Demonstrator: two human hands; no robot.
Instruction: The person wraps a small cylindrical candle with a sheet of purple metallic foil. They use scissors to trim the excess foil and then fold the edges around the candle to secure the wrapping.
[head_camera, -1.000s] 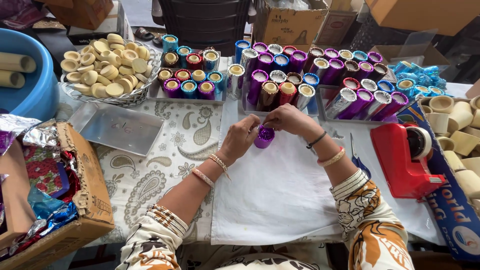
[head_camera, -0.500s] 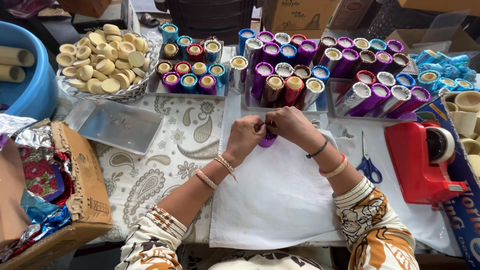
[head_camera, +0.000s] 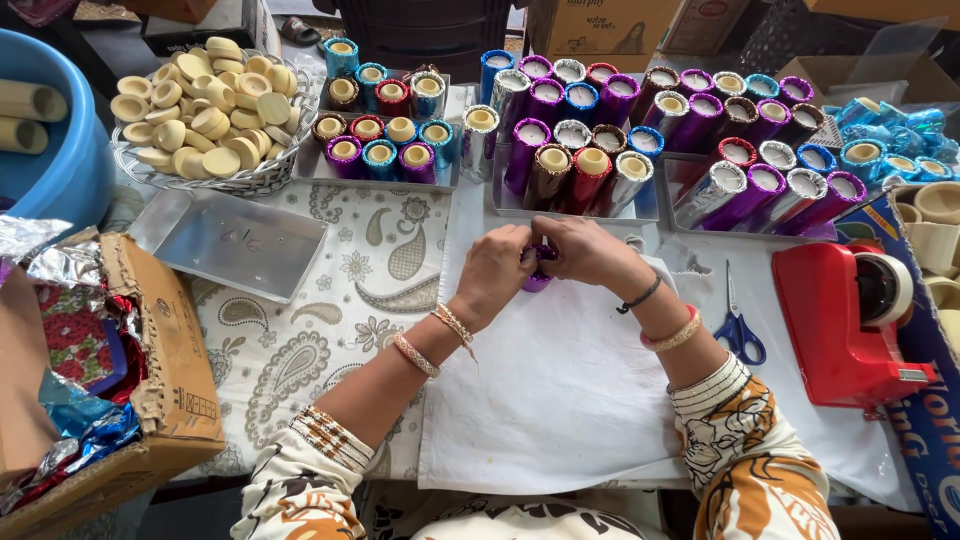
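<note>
The left hand (head_camera: 495, 270) and right hand (head_camera: 585, 250) both close around a small purple foil-wrapped tube (head_camera: 538, 281), holding it just above the white cloth (head_camera: 560, 390), near the trays of wrapped tubes (head_camera: 560, 170). Scissors (head_camera: 738, 325) and a red tape dispenser (head_camera: 845, 320) lie within right-side reach.

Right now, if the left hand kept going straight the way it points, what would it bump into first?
The left hand points up and right, already on the purple foil tube; past that, probably the tray of tall foil tubes, though depth is unclear.

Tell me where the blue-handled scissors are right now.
In the head view, the scissors lie on the white sheet at the person's right, between the right hand and the red tape dispenser, just below the tray of foil-wrapped tubes.
</note>
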